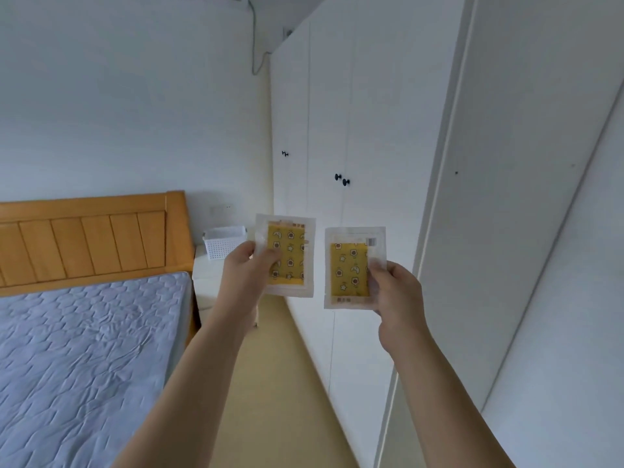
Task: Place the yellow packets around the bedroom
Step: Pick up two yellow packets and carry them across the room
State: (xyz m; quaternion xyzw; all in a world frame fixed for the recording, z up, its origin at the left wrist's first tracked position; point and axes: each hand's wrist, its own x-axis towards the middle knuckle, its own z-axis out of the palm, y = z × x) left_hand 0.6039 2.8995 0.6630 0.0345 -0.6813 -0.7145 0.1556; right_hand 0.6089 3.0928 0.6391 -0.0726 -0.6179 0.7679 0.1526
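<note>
Two yellow packets, each a clear wrapper around a yellow sheet printed with stars, are held up in front of me. My left hand (244, 275) grips the left packet (290, 255) by its left edge, thumb on its face. My right hand (396, 292) holds the right packet (349, 268) by its lower right corner. The two packets hang upright side by side with a small gap between them, in front of the white wardrobe.
A bed with a blue quilted mattress (84, 349) and a wooden headboard (91, 238) fills the left. A white nightstand (206, 282) beside it carries a white perforated basket (224, 243). White wardrobe doors (337, 130) with black knobs line the right. A yellow floor strip (270, 383) runs between.
</note>
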